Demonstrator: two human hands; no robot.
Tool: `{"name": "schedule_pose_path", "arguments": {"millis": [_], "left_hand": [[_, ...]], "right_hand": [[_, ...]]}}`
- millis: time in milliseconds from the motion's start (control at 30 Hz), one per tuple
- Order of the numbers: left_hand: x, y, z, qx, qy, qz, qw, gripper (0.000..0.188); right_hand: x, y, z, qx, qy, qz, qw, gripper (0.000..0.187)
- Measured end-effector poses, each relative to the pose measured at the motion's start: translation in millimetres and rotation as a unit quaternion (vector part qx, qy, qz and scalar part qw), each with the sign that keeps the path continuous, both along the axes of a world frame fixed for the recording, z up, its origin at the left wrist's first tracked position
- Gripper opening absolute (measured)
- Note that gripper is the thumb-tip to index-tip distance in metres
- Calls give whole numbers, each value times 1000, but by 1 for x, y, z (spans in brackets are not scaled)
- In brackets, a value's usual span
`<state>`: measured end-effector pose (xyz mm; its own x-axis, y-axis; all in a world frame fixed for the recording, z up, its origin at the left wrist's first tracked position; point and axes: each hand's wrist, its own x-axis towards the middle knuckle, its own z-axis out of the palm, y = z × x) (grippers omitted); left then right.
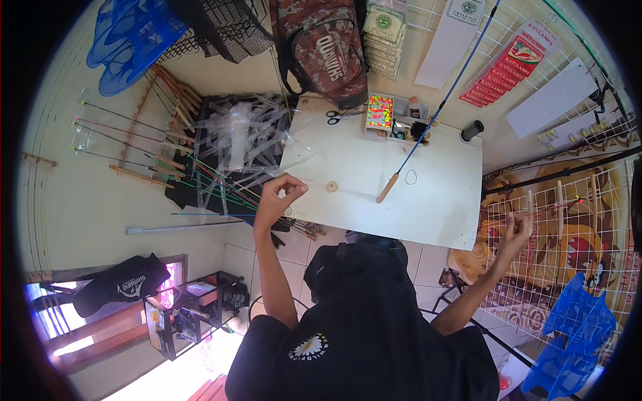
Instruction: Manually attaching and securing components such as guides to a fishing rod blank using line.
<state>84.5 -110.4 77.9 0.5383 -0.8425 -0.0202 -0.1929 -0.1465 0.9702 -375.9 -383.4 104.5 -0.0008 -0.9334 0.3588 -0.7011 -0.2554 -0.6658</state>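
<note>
My left hand (284,192) is raised at the left edge of the white table (361,217), thumb and fingertips pinched together. My right hand (516,234) is up beyond the table's right edge, its fingers also drawn together. Whatever either pinch holds is too thin or small to make out. Nearest my left hand on the tabletop is a small round tan disc (332,186). A thin blue rod (418,140) with a wooden handle (387,188) slants over the table between my hands. Beside the handle lies a small dark loop (411,177).
At the table's back are scissors (332,118), a box of colourful beads (380,112) and a black cylinder (472,130). Crumpled clear plastic (241,134) and several thin rods (221,180) crowd the left. A white wire grid (542,234) stands right; a camouflage backpack (324,53) hangs behind.
</note>
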Motion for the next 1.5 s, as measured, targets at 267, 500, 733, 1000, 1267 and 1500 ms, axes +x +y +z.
{"name": "schedule_pose_path", "arguments": {"millis": [267, 500, 733, 1000, 1267, 1500], "left_hand": [[-7, 2, 22, -21, -39, 47, 998, 12], [-45, -32, 36, -112, -15, -22, 993, 7], [-81, -77, 36, -37, -58, -81, 994, 11], [-127, -131, 42, -34, -55, -170, 983, 16], [-5, 3, -182, 181, -140, 545, 807, 65], [-40, 13, -217, 361, -178, 368, 838, 51]], "right_hand": [[-27, -21, -1, -60, 90, -162, 981, 25], [15, -15, -4, 13, -9, 5, 1000, 12], [70, -9, 14, 118, -146, 161, 969, 13], [150, 43, 19, 343, -115, 464, 808, 9], [127, 14, 12, 330, -169, 397, 840, 8], [110, 0, -6, 359, -157, 351, 851, 8]]}}
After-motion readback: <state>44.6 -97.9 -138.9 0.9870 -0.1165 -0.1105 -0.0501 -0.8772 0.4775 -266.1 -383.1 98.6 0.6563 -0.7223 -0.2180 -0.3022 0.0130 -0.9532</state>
